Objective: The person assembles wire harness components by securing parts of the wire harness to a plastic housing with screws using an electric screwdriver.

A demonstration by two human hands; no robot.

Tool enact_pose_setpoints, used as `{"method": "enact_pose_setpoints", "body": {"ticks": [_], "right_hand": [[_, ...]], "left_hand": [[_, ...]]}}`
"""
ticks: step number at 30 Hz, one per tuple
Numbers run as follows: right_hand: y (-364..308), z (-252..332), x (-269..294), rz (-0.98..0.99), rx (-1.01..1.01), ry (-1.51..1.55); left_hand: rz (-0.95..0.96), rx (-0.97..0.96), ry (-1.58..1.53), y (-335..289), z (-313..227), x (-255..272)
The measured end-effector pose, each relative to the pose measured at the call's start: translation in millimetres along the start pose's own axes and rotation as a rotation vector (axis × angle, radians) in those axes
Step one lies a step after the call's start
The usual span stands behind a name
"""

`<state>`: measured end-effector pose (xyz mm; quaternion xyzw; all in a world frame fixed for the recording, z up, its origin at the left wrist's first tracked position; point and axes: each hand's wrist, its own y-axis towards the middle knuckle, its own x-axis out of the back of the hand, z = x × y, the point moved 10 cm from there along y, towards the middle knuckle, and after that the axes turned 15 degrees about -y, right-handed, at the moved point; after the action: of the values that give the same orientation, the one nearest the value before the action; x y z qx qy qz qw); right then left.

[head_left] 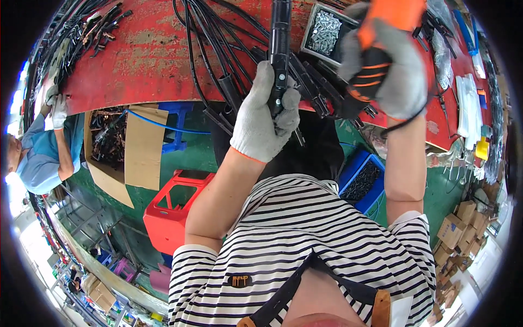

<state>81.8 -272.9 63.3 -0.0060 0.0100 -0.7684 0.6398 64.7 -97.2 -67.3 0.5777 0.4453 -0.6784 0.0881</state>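
Observation:
My left hand, in a white knit glove, is closed around a black tube at the red table's near edge. Two small silver fastener heads show on the tube near my fingers. My right hand, also gloved and somewhat blurred, grips an orange and black power tool to the right of the tube. The tool's front end is hidden. Between the hands, more black tubes lie on the table. Behind them stands a tray of small silver fasteners.
Black cables run across the red table. At the left, a co-worker's gloved hand is at the table edge, near an open cardboard box. A red stool and a blue bin stand below.

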Motion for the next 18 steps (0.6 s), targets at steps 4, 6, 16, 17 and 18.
{"method": "enact_pose_setpoints", "body": {"ticks": [4,6,16,17,18], "right_hand": [[-26,53,20,-0.066,0.378,0.316],[-34,67,25,0.066,0.531,0.329],[-31,61,-12,0.081,0.578,0.338],[-30,61,-16,0.118,0.568,0.356],[-28,60,-15,0.118,0.568,0.355]], "left_hand": [[0.022,-0.003,0.055,1,7,-1],[-0.012,-0.008,0.043,-2,11,-4],[-0.026,-0.045,0.076,-8,10,-9],[-0.029,-0.048,0.070,-8,10,-10],[-0.031,-0.052,0.065,-8,10,-11]]}}
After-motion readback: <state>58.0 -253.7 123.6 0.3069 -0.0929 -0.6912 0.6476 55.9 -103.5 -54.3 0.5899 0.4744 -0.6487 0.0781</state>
